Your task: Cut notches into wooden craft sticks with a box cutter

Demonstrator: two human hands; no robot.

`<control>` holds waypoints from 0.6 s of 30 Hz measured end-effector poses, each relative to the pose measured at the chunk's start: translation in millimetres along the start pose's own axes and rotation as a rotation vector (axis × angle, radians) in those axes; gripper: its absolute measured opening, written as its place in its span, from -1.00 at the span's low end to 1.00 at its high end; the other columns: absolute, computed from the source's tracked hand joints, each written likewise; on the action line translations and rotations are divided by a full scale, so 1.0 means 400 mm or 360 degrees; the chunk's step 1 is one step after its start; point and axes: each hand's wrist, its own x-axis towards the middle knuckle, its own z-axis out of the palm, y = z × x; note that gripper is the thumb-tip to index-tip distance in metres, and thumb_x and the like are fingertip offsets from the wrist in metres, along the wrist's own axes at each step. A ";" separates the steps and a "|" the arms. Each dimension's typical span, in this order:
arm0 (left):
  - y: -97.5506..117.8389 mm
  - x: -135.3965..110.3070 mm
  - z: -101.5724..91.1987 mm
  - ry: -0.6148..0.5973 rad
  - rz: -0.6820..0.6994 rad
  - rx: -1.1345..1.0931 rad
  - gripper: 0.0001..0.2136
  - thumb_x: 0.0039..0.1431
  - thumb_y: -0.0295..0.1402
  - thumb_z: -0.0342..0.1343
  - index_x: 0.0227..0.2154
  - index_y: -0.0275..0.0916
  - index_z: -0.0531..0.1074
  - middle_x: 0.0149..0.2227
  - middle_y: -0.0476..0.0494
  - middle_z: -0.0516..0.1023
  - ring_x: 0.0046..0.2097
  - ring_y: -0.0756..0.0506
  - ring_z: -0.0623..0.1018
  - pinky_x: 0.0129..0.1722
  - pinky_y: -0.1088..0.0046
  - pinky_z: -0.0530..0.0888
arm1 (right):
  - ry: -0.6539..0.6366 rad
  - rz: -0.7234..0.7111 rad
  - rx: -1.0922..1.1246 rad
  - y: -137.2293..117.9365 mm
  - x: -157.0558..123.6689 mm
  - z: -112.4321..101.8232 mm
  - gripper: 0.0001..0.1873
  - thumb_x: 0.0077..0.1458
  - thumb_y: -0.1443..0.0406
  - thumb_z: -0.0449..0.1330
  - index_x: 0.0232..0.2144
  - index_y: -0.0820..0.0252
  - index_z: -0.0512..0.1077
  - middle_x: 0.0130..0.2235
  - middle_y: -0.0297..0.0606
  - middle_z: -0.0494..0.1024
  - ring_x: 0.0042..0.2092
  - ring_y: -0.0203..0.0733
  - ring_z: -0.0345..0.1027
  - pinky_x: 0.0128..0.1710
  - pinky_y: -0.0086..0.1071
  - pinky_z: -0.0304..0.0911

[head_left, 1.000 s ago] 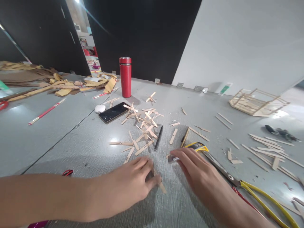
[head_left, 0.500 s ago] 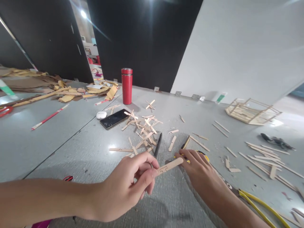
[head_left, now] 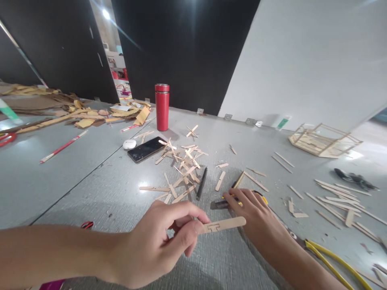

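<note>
My left hand (head_left: 165, 241) pinches a flat wooden craft stick (head_left: 225, 224) between thumb and forefinger and holds it level above the grey table (head_left: 121, 189). The stick bears a small dark mark near my fingers. My right hand (head_left: 256, 217) lies on the table just beyond the stick's free end. Its fingers curl over a yellow and black utility knife (head_left: 223, 203), whose dark tip pokes out to the left. A heap of cut wooden sticks (head_left: 184, 161) lies further back, with a black pen (head_left: 202, 183) beside it.
A red flask (head_left: 162, 106), a black phone (head_left: 146, 148) and a white earbud case (head_left: 129, 143) stand at the back. Long sticks (head_left: 338, 193) and a stick frame (head_left: 323, 139) lie right. Yellow-handled pliers (head_left: 332, 257) sit near my right arm. Cardboard scraps (head_left: 75, 112) clutter the far left.
My left hand picked a stick up off the table and raised it, then carried it a little to the right. My right hand settled over the utility knife.
</note>
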 end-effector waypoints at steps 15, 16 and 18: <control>-0.006 -0.002 0.000 -0.0009 -0.0045 -0.0019 -0.77 0.50 -0.21 -0.03 -0.12 -0.22 0.46 -0.54 0.05 0.41 -0.50 0.03 0.38 -0.51 0.51 0.29 | 0.0000 0.0048 0.0100 0.002 -0.001 0.002 -0.49 0.07 0.66 -0.01 0.00 0.37 0.47 -0.02 0.11 0.60 -0.02 0.20 0.51 -0.15 0.05 0.54; -0.005 0.000 0.000 -0.0012 -0.0070 -0.0043 -0.76 0.50 -0.19 -0.02 -0.13 -0.22 0.46 -0.54 0.05 0.41 -0.50 0.03 0.38 -0.51 0.51 0.29 | 0.0020 0.0064 0.0145 0.002 -0.001 -0.005 -0.50 0.12 0.65 -0.01 0.06 0.37 0.44 0.02 0.12 0.59 0.01 0.21 0.50 -0.13 0.07 0.54; -0.004 0.006 0.001 -0.0035 -0.0166 -0.0153 -0.73 0.49 -0.14 -0.01 -0.11 -0.23 0.45 -0.53 0.06 0.41 -0.52 0.05 0.36 -0.52 0.53 0.30 | 0.0137 0.0122 0.0311 -0.007 0.001 -0.031 -0.55 0.26 0.58 0.03 0.15 0.31 0.38 0.07 0.09 0.56 0.06 0.18 0.48 -0.07 0.06 0.52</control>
